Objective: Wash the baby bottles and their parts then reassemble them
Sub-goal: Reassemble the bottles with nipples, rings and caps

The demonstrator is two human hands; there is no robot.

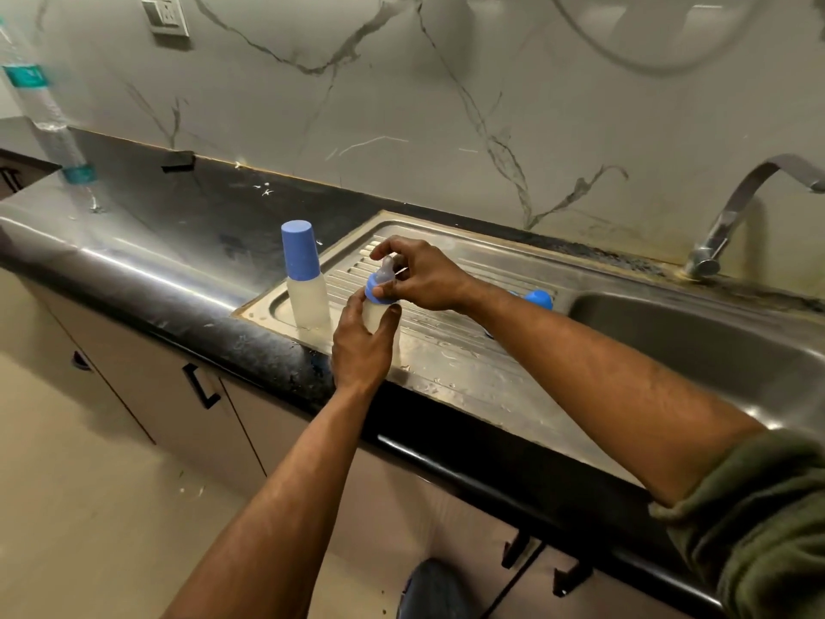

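Note:
A capped baby bottle (306,283) with a tall blue cap stands upright on the left end of the steel drainboard (451,350). Just to its right, my left hand (359,346) grips the clear body of a second baby bottle (374,315), tilted slightly. My right hand (422,277) holds that bottle's blue collar ring (375,293) with the clear teat (385,270) poking up between its fingers. A loose blue cap (538,299) lies on the drainboard behind my right forearm, partly hidden.
The sink basin (696,346) lies to the right, with a curved steel tap (736,216) behind it. A black counter (187,225) stretches left, with a tall clear plastic water bottle (49,122) at its far left end. Cabinet doors sit below.

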